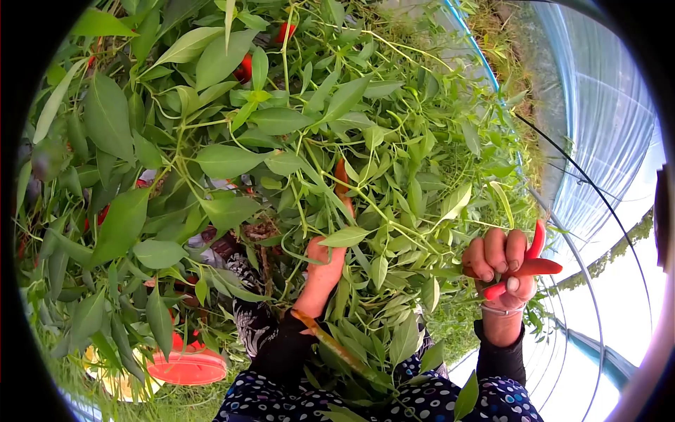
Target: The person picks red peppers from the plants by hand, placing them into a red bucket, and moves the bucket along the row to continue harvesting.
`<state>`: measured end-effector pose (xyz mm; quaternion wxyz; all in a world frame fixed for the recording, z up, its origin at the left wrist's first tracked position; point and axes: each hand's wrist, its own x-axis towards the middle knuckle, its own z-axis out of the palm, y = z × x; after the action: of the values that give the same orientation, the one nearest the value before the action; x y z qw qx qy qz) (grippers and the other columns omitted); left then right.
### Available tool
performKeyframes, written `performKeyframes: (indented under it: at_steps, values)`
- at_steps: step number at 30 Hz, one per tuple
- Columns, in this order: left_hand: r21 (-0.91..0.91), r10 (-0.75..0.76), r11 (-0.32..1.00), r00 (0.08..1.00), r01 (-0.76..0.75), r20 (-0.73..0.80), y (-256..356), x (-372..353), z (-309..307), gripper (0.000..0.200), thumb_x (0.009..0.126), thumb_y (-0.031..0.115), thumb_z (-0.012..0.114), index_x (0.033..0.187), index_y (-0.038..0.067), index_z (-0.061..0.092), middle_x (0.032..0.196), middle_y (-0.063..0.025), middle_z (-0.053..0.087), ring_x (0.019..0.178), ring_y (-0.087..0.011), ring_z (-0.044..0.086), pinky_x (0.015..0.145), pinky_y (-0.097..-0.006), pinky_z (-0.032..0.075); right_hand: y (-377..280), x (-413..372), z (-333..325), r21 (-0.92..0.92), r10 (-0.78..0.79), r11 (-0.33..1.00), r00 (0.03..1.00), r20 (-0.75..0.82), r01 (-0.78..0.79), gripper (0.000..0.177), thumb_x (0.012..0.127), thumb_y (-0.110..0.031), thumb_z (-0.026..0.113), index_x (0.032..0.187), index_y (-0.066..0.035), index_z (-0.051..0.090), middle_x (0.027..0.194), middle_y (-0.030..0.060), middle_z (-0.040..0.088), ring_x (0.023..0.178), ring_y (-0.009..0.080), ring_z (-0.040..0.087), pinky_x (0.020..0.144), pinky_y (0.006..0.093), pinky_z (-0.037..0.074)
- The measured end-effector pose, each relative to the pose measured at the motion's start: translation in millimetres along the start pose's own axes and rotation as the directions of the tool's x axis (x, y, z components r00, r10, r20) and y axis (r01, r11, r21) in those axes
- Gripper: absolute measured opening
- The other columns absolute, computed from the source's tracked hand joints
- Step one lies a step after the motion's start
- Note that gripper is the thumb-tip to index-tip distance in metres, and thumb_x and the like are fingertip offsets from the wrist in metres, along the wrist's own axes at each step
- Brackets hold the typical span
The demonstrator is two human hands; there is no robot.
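Note:
On the right, my right hand (503, 264) is closed around several red peppers (538, 267), which stick out between and beside its fingers. My left hand (327, 257) reaches up into the pepper plants (225, 162) near the middle, partly covered by leaves. Its fingertips are hidden, so what they hold cannot be made out. Just above it shows a reddish-brown pepper (342, 179). A long green and brown leaf or pepper (344, 352) lies across the left forearm and the dotted clothing.
A red basin (188, 366) and a yellowish container (119, 376) sit on the grass at the lower left. Other red peppers (244, 68) hang among the leaves. Plastic sheeting (605, 105) and thin curved poles (587, 274) stand on the right.

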<state>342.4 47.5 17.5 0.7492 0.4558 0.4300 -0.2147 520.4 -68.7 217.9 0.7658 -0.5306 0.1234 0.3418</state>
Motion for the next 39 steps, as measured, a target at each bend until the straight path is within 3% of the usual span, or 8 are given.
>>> performKeyframes:
  at_steps: [8,10,13,19,28,30,35,39]
  values:
    - [0.030,0.051,0.998,0.998,-0.052,0.034,19.3,-3.2,-4.5,0.027,0.084,0.022,0.057,0.085,-0.005,0.062,0.077,-0.0126,0.064,0.070,-0.0182,0.059,0.065,-0.0311,0.043,-84.0,-4.7,29.0,0.118,-0.078,0.992,0.929,0.362,0.038,0.033,0.090,-0.032,0.047,0.069,-0.007,0.049,0.067,0.0058,0.049,0.046,0.0168,0.046,0.048,0.0336,0.040]
    - [-0.028,0.081,0.996,0.997,-0.081,-0.002,17.8,-4.5,-0.2,0.027,0.084,0.021,0.057,0.085,-0.004,0.062,0.077,-0.0119,0.064,0.069,-0.0181,0.059,0.065,-0.0305,0.043,-73.0,-1.1,24.4,0.081,-0.250,0.968,0.948,0.195,0.239,0.030,0.092,-0.034,0.043,0.075,-0.010,0.047,0.071,0.0027,0.049,0.070,0.0190,0.052,0.072,0.0397,0.042]
    - [-0.014,0.086,0.996,0.996,-0.086,0.005,17.3,-4.8,-3.3,0.026,0.084,0.022,0.057,0.085,-0.004,0.062,0.076,-0.0115,0.064,0.067,-0.0183,0.058,0.063,-0.0304,0.042,-37.7,71.9,17.8,-0.072,-0.079,0.994,0.993,0.084,0.085,0.021,0.071,-0.009,0.064,0.076,-0.014,0.044,0.084,0.0005,0.048,0.086,0.0232,0.052,0.086,0.0463,0.041]
    - [-0.018,0.184,0.983,0.983,-0.184,0.024,-0.4,0.4,-4.8,0.030,0.085,0.026,0.056,0.084,-0.003,0.060,0.071,-0.0156,0.061,0.062,-0.0236,0.057,0.056,-0.0348,0.040,90.3,297.1,-18.8,-0.096,0.078,0.992,0.993,-0.091,-0.087,0.069,0.071,0.010,0.053,0.132,-0.012,0.029,0.100,0.0056,0.048,0.087,0.0209,0.054,0.073,0.0345,0.051]
    - [0.189,0.462,0.864,0.884,-0.467,0.077,4.0,2.1,-9.2,0.024,0.083,0.021,0.054,0.078,-0.002,0.060,0.068,-0.0183,0.058,0.062,-0.0327,0.056,0.052,-0.0363,0.040,126.8,371.6,35.4,-0.419,0.205,0.900,0.967,0.154,-0.124,0.038,0.070,-0.014,0.062,0.106,-0.006,0.054,0.086,0.0056,0.058,0.071,0.0153,0.055,0.059,0.0280,0.045]
    - [0.073,0.329,0.941,0.943,-0.332,0.047,14.8,-1.8,-7.9,0.025,0.084,0.021,0.053,0.078,-0.002,0.060,0.067,-0.0182,0.058,0.061,-0.0303,0.057,0.053,-0.0357,0.040,125.4,367.7,41.5,-0.349,-0.071,0.927,0.979,0.190,0.135,0.034,0.074,-0.014,0.062,0.106,-0.004,0.056,0.088,0.0055,0.061,0.075,0.0141,0.058,0.064,0.0273,0.048]
    - [-0.001,0.165,0.986,0.985,-0.165,0.043,9.1,-1.5,-8.9,0.027,0.084,0.021,0.054,0.079,-0.004,0.061,0.065,-0.0176,0.058,0.060,-0.0242,0.059,0.054,-0.0334,0.041,82.8,335.9,28.4,-0.288,-0.056,0.949,0.965,0.255,0.131,0.072,0.075,-0.007,0.059,0.136,-0.004,0.021,0.100,0.0135,0.056,0.083,0.0248,0.060,0.071,0.0332,0.050]
    - [-0.042,0.137,0.990,0.990,-0.136,0.040,6.0,-1.5,-8.0,0.026,0.083,0.022,0.056,0.083,-0.003,0.064,0.071,-0.0147,0.063,0.065,-0.0221,0.061,0.060,-0.0309,0.044,22.4,298.6,7.1,-0.817,0.081,0.564,0.977,0.199,0.119,0.060,0.071,-0.009,0.059,0.128,-0.002,0.040,0.067,0.0086,0.060,0.048,0.0117,0.055,0.046,0.0208,0.044]
